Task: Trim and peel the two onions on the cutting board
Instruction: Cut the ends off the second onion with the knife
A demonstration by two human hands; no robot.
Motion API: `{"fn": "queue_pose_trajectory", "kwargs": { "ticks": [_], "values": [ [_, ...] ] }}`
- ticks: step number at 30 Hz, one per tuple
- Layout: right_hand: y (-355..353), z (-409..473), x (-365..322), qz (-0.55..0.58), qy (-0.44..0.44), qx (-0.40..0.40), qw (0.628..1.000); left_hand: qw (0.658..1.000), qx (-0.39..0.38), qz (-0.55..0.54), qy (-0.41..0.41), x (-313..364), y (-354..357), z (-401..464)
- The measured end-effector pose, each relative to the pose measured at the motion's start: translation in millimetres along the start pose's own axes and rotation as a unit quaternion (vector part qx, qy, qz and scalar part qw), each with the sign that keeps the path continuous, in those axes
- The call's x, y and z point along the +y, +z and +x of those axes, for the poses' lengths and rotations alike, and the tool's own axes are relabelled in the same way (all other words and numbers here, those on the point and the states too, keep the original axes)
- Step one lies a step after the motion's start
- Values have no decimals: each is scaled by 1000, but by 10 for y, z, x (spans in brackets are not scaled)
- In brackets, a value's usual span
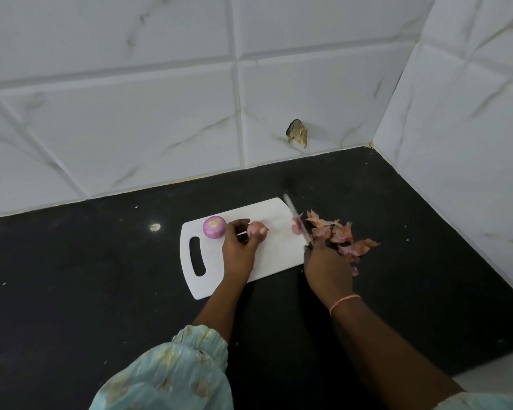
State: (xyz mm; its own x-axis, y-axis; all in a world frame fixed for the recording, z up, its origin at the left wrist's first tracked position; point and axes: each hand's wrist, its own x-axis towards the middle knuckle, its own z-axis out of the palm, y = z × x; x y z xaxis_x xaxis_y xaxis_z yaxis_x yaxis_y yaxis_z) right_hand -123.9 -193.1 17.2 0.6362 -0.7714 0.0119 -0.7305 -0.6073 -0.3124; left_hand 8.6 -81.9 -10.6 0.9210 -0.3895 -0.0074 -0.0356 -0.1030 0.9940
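The left hand (239,242) pinches the second onion (256,228); the right hand (327,261) grips the knife (297,218). Sweep scraps off the cutting board (276,253), blade turned away from the fingers.

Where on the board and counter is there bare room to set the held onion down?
Bare: the board between the left hand and knife, and the counter left of it. Crowded: peels right of the board, beside the right hand.
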Motion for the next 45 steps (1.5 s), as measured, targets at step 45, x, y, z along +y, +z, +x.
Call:
{"fn": "queue_pose_trajectory", "kwargs": {
  "ticks": [45],
  "values": [
    [-430,415,358,136,160,41,977,985,-85,98,111,-219,-96,7]
  ]
}}
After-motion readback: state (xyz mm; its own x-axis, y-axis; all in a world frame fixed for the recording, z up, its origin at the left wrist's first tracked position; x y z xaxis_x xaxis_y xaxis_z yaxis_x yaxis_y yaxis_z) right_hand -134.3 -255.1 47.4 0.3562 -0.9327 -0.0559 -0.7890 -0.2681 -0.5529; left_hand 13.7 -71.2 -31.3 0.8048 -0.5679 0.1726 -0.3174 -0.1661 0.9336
